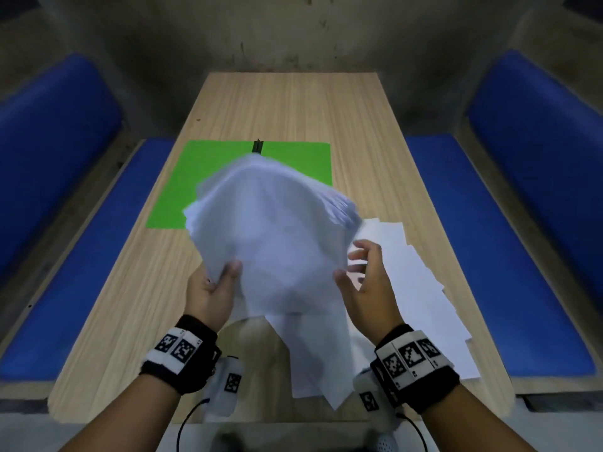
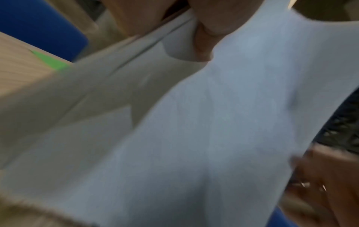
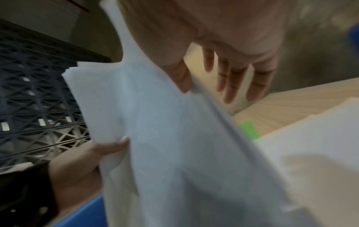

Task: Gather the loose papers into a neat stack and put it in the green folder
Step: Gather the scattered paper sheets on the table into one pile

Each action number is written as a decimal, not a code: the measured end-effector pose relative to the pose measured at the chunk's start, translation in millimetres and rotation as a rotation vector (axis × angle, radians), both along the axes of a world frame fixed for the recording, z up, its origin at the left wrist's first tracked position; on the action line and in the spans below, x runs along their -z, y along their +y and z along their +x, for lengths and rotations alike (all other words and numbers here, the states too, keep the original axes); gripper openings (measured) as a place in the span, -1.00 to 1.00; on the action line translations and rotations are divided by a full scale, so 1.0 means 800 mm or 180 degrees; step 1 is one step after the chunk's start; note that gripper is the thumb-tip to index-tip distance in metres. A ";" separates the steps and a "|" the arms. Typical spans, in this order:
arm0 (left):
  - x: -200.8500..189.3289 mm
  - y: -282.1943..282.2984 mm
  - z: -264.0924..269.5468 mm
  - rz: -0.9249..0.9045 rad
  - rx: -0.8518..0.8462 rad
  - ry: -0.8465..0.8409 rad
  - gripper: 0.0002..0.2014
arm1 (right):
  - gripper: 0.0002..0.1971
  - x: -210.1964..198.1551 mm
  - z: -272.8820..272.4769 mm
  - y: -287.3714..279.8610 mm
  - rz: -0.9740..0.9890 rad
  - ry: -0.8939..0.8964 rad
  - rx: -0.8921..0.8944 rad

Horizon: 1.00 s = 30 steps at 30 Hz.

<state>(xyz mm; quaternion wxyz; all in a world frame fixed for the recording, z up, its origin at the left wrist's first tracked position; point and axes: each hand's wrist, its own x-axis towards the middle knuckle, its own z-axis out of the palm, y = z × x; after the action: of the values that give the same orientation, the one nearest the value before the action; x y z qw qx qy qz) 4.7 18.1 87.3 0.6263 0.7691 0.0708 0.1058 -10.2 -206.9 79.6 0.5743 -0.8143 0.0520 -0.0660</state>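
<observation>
Papers [image 1: 277, 243] in a thick, uneven bundle are lifted above the tabletop [image 1: 293, 106], and their far edge hangs in front of the green folder [image 1: 202, 177]. The sheets are not aligned; their edges fan out on the right side, and the bundle is blurred. The left hand [image 1: 213, 288] grips the near left corner of the bundle, with the thumb on top and the fingers underneath. The right hand [image 1: 365, 278] is at the near right edge: its thumb touches the paper, while the other fingers [image 3: 231, 83] are spread and straight, apart from the sheets, as the right wrist view shows. The green folder lies flat on the left half of the tabletop, beyond the hands, with a dark clip [image 1: 258, 146] at the middle of its far edge. More loose sheets [image 1: 421, 288] lie scattered on the tabletop at the right, under and beside the right hand, and some [image 1: 319, 360] reach to the near edge between the two wrists. Both wrists wear black bands with white marker tags [image 1: 177, 349]. Blue seat cushions [image 1: 522, 256] stand on both sides of the tabletop.
</observation>
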 end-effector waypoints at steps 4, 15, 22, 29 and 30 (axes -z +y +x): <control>0.014 0.038 0.016 0.0253 -0.0650 0.0269 -0.80 | -0.36 0.059 -0.009 -0.049 -0.0911 0.1489 0.0602; 0.128 0.069 -0.005 0.0686 -0.0515 0.1744 -0.75 | 0.03 0.104 -0.007 -0.062 0.0002 0.2050 0.2224; 0.133 0.076 -0.001 0.0785 -0.0467 0.1893 -0.68 | -0.29 0.109 -0.010 -0.075 0.0543 0.2133 0.1897; 0.120 0.080 -0.006 0.0491 -0.0543 0.1888 -0.77 | -0.62 0.051 0.014 -0.108 -0.0100 0.1261 0.1450; 0.119 0.084 -0.007 0.0357 -0.0567 0.1877 -0.78 | -0.62 0.038 0.022 -0.115 -0.0322 0.1138 0.1339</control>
<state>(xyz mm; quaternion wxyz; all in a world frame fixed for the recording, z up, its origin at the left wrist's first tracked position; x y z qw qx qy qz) -1.2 85.1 -7.6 0.5237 0.7907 0.3105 -0.0636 7.5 -298.7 49.2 0.4883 -0.8120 0.3171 -0.0415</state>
